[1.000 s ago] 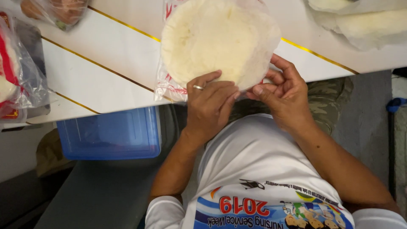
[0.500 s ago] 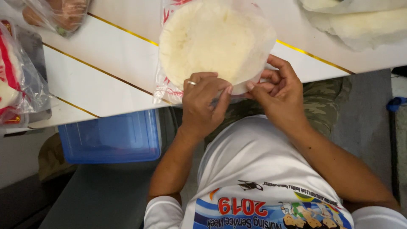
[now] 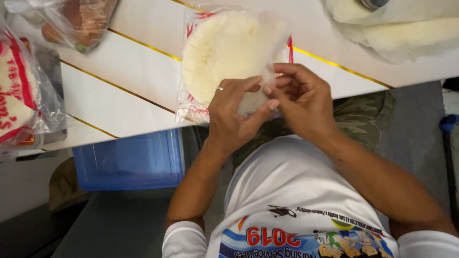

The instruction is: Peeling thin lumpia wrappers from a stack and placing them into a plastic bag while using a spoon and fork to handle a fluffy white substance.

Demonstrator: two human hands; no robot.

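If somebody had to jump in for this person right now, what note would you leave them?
Left hand: fingers closed, pinching the near edge of the clear bag.
Right hand: pinching the same edge, fingertips meeting the left hand's.
The round flatbread lies flat with the bag at the edge of the white table.
Done: the bag edge is gripped by both hands.
Left: the flatbread is not lifted off the table; whether the bag is open I cannot tell.
Nearby: a blue bin under the table and more bagged bread to the left.

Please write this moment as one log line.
left hand: pinches flatbread bag edge | right hand: pinches same edge | bag: lies on white table | blue bin: under table
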